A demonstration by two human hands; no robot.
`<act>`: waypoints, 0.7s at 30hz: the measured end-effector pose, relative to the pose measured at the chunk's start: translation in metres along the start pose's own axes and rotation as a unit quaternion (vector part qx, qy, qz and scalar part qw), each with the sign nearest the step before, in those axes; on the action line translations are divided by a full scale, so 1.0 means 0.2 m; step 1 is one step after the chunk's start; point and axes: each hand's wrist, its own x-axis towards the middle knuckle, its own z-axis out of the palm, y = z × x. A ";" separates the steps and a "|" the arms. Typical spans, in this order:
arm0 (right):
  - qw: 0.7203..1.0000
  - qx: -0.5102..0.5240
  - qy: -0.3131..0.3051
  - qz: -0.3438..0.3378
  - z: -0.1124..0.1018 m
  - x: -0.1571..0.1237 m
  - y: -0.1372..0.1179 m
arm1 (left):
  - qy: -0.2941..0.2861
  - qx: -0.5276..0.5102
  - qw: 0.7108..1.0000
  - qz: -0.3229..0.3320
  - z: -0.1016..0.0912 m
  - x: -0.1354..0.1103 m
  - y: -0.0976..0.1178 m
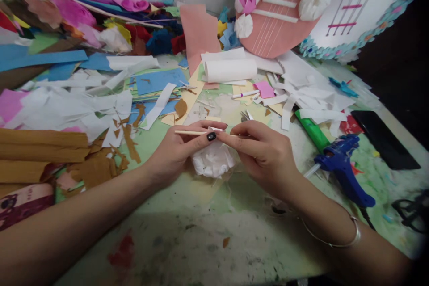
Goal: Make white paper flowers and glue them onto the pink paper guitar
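A thin wooden stick point(191, 132) lies level across the fingers of both my hands. My left hand point(182, 147) is closed, its thumb and index finger pinching white paper where the stick crosses. Opposite it, my right hand point(264, 152) closes around the stick's other end, with its index fingertip touching the left thumb. Just below the fingertips is a ruffled white paper flower point(213, 161); its join to the pinched paper is partly hidden. Behind my right hand, the metal tips of scissors point(247, 116) show.
A blue glue gun point(345, 170), green roll point(311, 132) and black phone point(385, 138) lie at right. White paper roll point(231, 70) sits behind my hands. Brown crepe paper point(40, 145) and scraps cover the left. A pink guitar-like decoration point(278, 31) stands at the back.
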 end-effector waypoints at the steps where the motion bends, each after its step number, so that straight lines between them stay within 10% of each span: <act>1: 1.000 0.000 0.006 -0.002 0.00 0.00 0.00 | 0.001 0.004 1.000 0.001 0.00 0.00 0.00; 21: 0.999 0.020 -0.012 0.026 0.00 -0.01 -0.02 | 0.033 0.045 0.998 0.032 -0.03 0.03 -0.01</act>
